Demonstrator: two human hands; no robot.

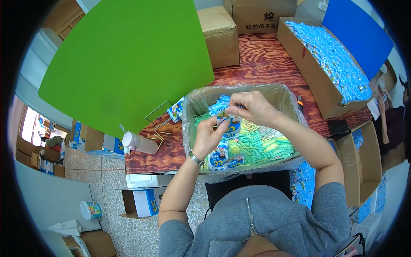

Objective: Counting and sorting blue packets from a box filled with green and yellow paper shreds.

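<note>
Both my hands are over a plastic-lined carton (245, 164) filled with thin green and yellow sticks (252, 147). My left hand (209, 135) is closed, thumb and fingers pinching a small blue-and-white printed packet (233, 128). At the packet's upper end, my right hand (254, 109) has its fingertips pinched together; they partly cover that end. Other printed packets (219, 155) lie on the sticks at the near left of the carton. Blue-and-white striped packets (220, 104) rest against its far left side.
A large green panel (128, 60) stands at the left, beside a pale bottle (140, 142) and a wire stand (157, 115). Far right, a long carton (308, 70) brims with blue packets, a blue panel (359, 36) behind it. An open carton (358, 165) and another person's arm (384, 122) are at right.
</note>
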